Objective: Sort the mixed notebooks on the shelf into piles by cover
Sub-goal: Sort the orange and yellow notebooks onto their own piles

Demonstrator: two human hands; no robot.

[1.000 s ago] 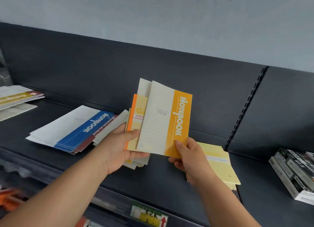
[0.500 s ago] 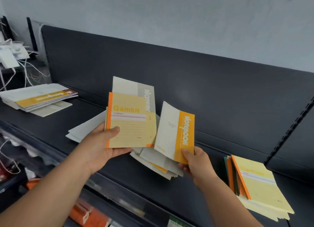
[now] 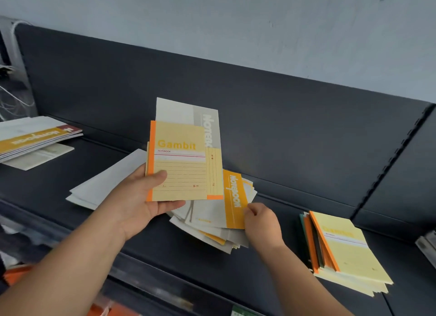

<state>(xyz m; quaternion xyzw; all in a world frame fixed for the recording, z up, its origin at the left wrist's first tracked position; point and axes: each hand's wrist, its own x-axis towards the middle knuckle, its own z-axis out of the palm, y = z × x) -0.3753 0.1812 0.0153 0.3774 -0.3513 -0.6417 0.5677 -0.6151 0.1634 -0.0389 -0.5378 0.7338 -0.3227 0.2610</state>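
Over mid pile (image 3: 207, 230), right hand (image 3: 262, 223) pinches orange-band notebook (image 3: 234, 197) btwn thumb & fingers; lay it flush w/ covers below; left hand (image 3: 139, 204) thumb-clamps Gambit stack (image 3: 179, 171).

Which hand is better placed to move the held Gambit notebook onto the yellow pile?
Right. The right hand lies between the Gambit notebook and the yellow pile, though it pinches the orange notebook; the farther left hand grips it.

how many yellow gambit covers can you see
2: one pale yellow Gambit notebook held in the left hand, one topping the right-hand pile. More may be hidden underneath.
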